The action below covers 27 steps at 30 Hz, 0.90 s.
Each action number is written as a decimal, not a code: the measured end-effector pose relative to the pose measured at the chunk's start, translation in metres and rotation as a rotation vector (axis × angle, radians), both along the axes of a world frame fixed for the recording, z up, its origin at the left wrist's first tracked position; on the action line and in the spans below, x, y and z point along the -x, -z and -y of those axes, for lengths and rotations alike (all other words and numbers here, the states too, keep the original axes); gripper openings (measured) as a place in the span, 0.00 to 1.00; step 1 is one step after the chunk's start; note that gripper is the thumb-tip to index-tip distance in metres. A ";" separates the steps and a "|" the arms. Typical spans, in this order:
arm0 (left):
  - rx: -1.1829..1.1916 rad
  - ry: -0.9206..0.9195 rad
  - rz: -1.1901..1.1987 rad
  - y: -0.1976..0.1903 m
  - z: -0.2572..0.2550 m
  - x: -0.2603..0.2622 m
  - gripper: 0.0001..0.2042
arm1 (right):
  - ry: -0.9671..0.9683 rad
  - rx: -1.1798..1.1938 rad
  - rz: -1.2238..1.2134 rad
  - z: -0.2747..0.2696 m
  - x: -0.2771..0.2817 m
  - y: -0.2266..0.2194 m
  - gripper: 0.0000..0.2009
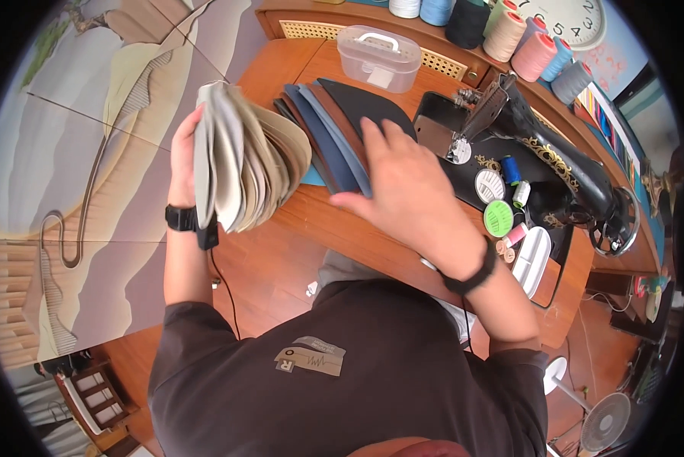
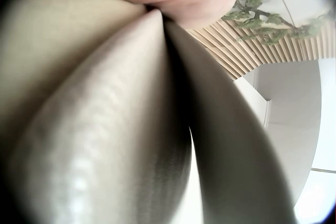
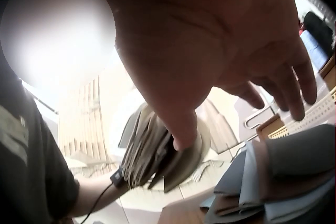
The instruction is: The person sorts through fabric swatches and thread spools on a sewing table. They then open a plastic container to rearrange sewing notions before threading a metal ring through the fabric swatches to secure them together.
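Observation:
My left hand [image 1: 183,152] grips a thick bundle of beige and grey swatches [image 1: 239,167] by one edge, holding it up at the table's left side. The loose ends fan out toward the right. Close up in the left wrist view, pale textured sheets [image 2: 105,119] hang below the palm. My right hand [image 1: 410,186] has its fingers extended and spread, with nothing in its grasp. It overlaps a fanned pile of dark swatches [image 1: 330,126] in blue, brown and black in the head view. The right wrist view shows this pile [image 3: 299,155] below the fingertips.
A black sewing machine [image 1: 540,141] stands at the right. Near it lie a green round case [image 1: 499,218], small thread spools [image 1: 512,170] and a white tray [image 1: 532,263]. A clear plastic box [image 1: 378,61] sits at the back, below a shelf of large thread cones [image 1: 503,36].

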<state>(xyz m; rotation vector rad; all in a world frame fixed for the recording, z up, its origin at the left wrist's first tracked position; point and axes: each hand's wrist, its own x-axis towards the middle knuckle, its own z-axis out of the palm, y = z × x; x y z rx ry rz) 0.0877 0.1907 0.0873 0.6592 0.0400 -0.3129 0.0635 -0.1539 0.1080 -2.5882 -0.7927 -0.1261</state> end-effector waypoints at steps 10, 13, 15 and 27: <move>-0.572 -0.245 -0.206 0.033 0.000 -0.024 0.22 | 0.158 0.362 0.077 -0.052 -0.019 0.050 0.40; -0.337 -0.155 -0.193 0.029 -0.007 -0.024 0.21 | 0.131 0.183 0.023 -0.042 -0.038 0.053 0.34; -0.153 -0.013 -0.154 0.025 -0.024 -0.034 0.20 | 0.090 0.013 -0.010 -0.024 -0.044 0.041 0.32; -0.021 0.057 -0.066 0.013 -0.032 -0.047 0.19 | 0.213 0.429 0.159 -0.065 -0.008 0.060 0.44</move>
